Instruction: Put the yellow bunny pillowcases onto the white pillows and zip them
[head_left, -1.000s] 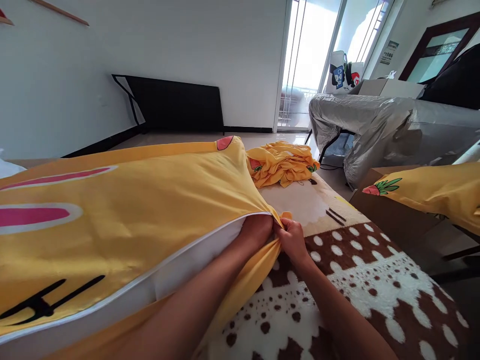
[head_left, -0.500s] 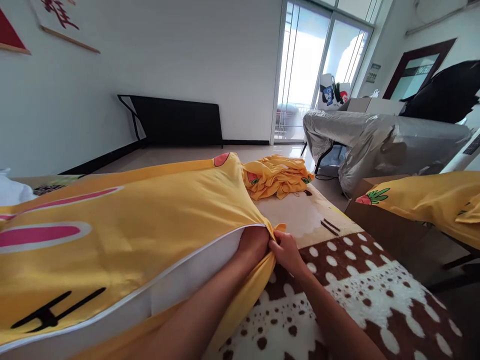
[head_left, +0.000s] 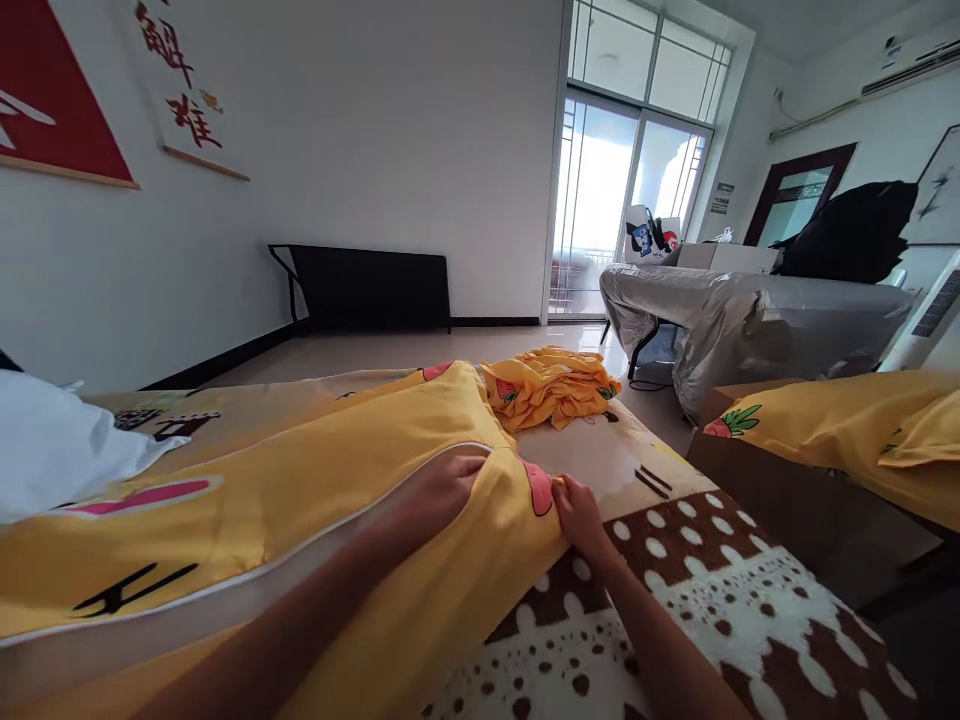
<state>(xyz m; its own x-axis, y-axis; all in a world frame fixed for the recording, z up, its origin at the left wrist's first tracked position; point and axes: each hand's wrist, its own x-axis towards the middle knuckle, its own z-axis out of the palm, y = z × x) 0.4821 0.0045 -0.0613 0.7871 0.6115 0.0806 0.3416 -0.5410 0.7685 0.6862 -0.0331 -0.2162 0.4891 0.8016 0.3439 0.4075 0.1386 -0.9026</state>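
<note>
Head view: the yellow, pink-printed fabric cover [head_left: 322, 472] lies open-edged on the brown-and-white plush blanket [head_left: 690, 575]. Your right hand [head_left: 579, 510] pinches its corner [head_left: 538, 488], fingers closed; your left hand [head_left: 446, 490] sits in the opening [head_left: 281, 588], spread and hold unclear. A loosened pinch could let the corner slip.

Left hand [head_left: 444, 488] fingertips partly hidden at the yellow cover [head_left: 315, 490] opening, grip unclear; cover runs off left and bottom edges, white cloth [head_left: 64, 445] and red banner [head_left: 56, 105] cropped left, wall notice [head_left: 721, 198] unreadably small.
</note>
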